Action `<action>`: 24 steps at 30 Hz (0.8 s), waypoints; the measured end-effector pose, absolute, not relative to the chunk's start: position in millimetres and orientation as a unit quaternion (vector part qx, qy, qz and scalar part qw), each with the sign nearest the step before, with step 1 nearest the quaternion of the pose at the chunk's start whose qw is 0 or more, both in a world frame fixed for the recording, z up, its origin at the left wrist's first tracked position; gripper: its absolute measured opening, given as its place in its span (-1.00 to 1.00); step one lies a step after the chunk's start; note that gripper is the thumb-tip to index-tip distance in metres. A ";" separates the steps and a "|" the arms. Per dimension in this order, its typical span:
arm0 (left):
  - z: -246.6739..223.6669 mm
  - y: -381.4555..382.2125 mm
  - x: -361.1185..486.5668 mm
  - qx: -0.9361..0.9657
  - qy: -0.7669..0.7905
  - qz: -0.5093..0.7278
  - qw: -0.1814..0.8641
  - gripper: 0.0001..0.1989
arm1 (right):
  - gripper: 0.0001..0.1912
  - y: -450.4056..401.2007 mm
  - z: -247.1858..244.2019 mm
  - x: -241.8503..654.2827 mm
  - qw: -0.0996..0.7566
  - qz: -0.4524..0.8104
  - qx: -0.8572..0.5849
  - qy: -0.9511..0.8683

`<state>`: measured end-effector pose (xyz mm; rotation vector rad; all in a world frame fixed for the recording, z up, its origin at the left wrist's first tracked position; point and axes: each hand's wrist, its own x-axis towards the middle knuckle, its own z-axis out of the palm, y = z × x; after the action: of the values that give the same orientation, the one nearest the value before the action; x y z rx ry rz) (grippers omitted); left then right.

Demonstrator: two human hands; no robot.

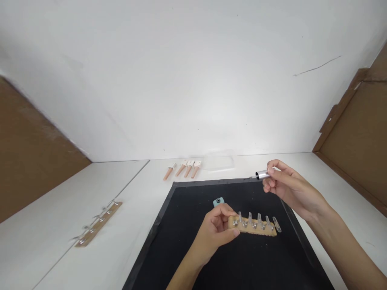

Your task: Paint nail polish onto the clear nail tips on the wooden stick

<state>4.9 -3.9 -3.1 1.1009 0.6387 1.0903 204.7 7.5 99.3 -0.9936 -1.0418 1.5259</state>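
Between its thumb and fingers, my left hand (pixel 219 228) grips the left end of a tan strip (pixel 252 227) over the black mat. Several clear nail tips stand in a row along the strip on small metallic holders. My right hand (pixel 284 183), above and to the right, pinches a silver cap (pixel 262 174) with a thin brush pointing left. A light-blue bottle (pixel 218 201) with an open neck is on the mat just behind my left hand.
Several bottles with peach caps (pixel 188 169) lie at the back beside a clear tray (pixel 218 162). A second tan strip (pixel 99 225) with clear tips rests at the left. Brown cardboard panels (pixel 356 141) flank the white table.
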 end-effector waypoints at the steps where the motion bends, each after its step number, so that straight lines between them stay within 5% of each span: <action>1: -3.2 -3.3 4.1 0.494 0.285 0.477 0.669 -0.73 | -0.78 7.1 99.7 205.1 0.501 0.628 -0.409 -0.434; 8: -2.9 -3.3 3.5 0.504 0.287 0.468 0.666 -0.72 | -0.77 3.4 101.9 203.1 0.537 0.546 -0.439 -0.470; 24: 1.7 -4.4 5.5 0.510 0.282 0.475 0.660 -0.73 | -0.84 -11.7 98.1 179.1 0.412 0.388 -0.463 -0.682</action>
<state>5.5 -4.4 1.7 1.1532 0.6375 1.0743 179.1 -11.7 98.1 -1.1636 -1.7170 0.9767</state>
